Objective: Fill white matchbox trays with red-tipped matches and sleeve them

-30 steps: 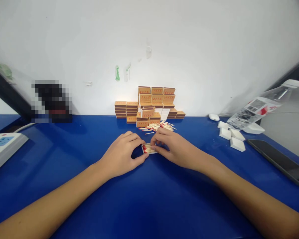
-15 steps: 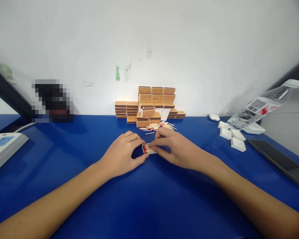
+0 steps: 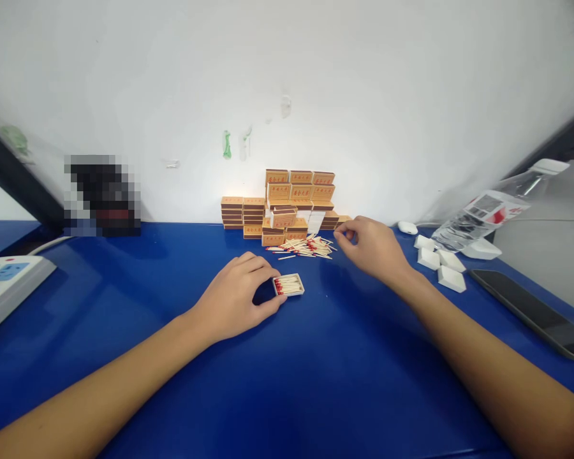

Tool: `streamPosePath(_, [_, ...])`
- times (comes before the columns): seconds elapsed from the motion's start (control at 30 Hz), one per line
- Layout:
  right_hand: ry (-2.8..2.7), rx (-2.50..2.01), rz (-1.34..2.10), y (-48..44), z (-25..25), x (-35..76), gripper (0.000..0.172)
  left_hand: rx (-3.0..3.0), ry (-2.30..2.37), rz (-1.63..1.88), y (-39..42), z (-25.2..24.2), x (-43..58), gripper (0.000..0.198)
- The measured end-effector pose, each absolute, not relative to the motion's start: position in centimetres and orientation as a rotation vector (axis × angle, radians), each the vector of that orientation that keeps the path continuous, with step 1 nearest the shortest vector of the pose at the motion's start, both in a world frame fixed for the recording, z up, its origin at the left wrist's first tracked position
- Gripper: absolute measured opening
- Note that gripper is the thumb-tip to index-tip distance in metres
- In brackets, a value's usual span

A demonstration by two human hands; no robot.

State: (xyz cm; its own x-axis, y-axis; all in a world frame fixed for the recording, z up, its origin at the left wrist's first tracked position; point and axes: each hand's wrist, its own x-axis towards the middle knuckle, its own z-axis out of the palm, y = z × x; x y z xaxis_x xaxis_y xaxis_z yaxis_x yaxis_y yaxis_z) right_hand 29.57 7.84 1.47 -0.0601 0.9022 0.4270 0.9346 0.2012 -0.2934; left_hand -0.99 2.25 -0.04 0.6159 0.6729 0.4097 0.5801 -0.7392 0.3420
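A small white matchbox tray (image 3: 295, 292) lies on the blue table, with red-headed matches (image 3: 287, 284) in it, heads toward the left. My left hand (image 3: 242, 293) grips the tray's left end between thumb and index finger. Beyond it is a loose pile of matches (image 3: 310, 246). My right hand (image 3: 370, 247) is just right of that pile, thumb and index finger pinched together; whether a match is between them is too small to tell. Behind the pile, orange matchboxes (image 3: 301, 191) stand stacked against the wall.
On the right are white blocks (image 3: 451, 278), a tilted plastic bottle (image 3: 495, 207), a white case (image 3: 407, 227) and a black phone (image 3: 530, 312). A power strip (image 3: 16, 287) sits at the left edge, and a pixelated dark object (image 3: 103, 194) is near the wall.
My right hand has moved from the tray, away and to the right, to beside the match pile. The matches in the tray now show fully. My left hand has stayed on the tray.
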Motion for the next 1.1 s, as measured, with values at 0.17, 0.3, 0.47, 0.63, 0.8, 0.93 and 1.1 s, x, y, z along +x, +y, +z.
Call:
streamPosePath(0.17, [-1.680,-1.840,0.038,9.8,1.6,32.0,0.018,2.658,1.045,0.774,2.2,0.0,-1.0,0.023])
streamPosePath(0.3, [-1.457,-1.867,0.210,11.9,0.8,33.4,0.021,2.659,1.048,0.773,2.2,-0.1,-1.1,0.022])
streamPosePath(0.47, [-1.235,-1.816,0.470,13.5,-0.6,33.7,0.022,2.659,1.059,0.749,2.2,-0.1,-1.1,0.023])
streamPosePath(0.63, [-1.098,-1.784,0.599,13.9,-1.3,33.9,0.032,2.662,1.055,0.764,2.3,-0.2,-1.1,0.022])
streamPosePath(0.8, [-1.027,-1.753,0.553,13.0,-0.1,34.5,0.031,2.679,1.069,0.793,2.5,-0.3,-1.2,0.023])
streamPosePath(0.93, [-1.059,-1.639,0.499,11.2,2.2,34.3,0.022,2.641,1.160,0.867,2.7,-0.3,-1.3,0.023])
streamPosePath(1.1, [-1.361,-1.432,0.817,8.0,4.3,31.1,0.022,2.564,1.303,0.976,3.0,-0.1,-1.6,0.024])
